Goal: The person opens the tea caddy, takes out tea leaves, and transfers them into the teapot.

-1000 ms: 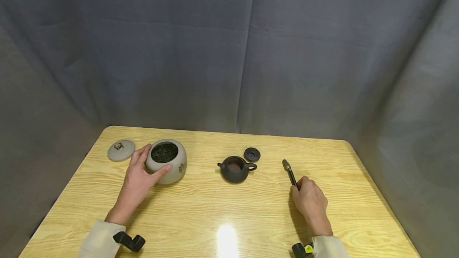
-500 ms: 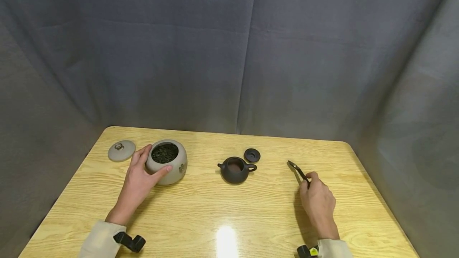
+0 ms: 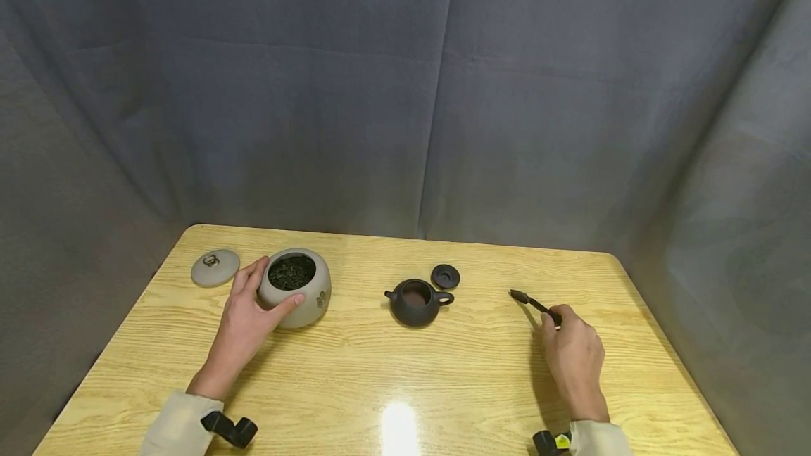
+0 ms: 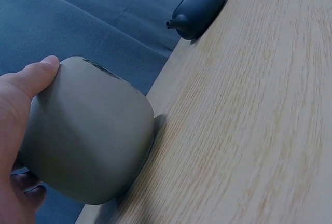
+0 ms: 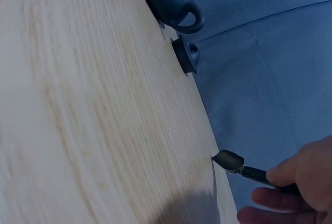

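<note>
My left hand (image 3: 243, 326) grips a round grey tea jar (image 3: 310, 308), thumb on the near side of its rim and fingers round the left side. Dark loose tea leaves (image 3: 291, 271) fill the jar's mouth. In the left wrist view the jar (image 4: 98, 136) hides most of those fingers. On the right, my right hand (image 3: 575, 357) pinches the black handle of a small tea scoop (image 3: 521, 297) between thumb and fingers. The scoop's bowl (image 5: 229, 161) points left, its tip close over the table. A small dark teapot (image 3: 415, 305), lidless, stands between the hands.
The teapot's dark lid (image 3: 445, 276) lies just behind its handle. Left of the jar is the jar's grey lid (image 3: 215, 267) with a ring-shaped knob. A grey curtain (image 3: 329, 104) hangs behind the wooden table (image 3: 355, 385).
My right hand has shifted to the right and the scoop has turned, its bowl now pointing more to the left. My left hand and the jar stay in place.
</note>
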A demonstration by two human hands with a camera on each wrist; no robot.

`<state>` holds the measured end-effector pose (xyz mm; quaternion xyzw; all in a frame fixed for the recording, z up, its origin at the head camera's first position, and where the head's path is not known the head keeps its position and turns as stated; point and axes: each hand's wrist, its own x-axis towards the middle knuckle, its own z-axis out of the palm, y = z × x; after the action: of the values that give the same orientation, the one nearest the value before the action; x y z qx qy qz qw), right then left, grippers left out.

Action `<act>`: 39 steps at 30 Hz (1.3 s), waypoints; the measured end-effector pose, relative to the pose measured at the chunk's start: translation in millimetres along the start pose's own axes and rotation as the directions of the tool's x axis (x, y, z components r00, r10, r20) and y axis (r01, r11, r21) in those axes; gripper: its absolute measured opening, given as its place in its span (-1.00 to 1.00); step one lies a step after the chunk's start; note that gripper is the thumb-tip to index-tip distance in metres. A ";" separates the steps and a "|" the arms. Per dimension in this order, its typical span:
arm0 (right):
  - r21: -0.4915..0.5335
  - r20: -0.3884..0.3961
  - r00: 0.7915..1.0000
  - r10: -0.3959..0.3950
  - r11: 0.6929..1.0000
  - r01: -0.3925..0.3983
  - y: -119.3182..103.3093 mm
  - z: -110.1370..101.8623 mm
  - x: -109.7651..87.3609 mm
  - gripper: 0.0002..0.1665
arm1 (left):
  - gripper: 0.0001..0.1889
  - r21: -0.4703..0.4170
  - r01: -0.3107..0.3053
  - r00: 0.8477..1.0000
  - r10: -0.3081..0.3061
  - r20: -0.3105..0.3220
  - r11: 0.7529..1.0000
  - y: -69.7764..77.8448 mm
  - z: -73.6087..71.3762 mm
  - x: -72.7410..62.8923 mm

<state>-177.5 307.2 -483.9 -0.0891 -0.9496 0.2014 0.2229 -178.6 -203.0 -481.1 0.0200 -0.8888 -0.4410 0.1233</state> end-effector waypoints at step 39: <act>0.217 -0.066 0.990 -0.123 0.967 0.134 -56.0 -27.2 9.1 -0.80 | 0.08 -0.006 -0.003 1.000 0.003 -0.008 1.000 -0.6 1.3 -1.5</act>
<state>-177.5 268.3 -434.4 -0.0072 -0.9190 0.2886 0.2686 -177.5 -202.2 -482.6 0.0201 -0.8870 -0.4433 0.1278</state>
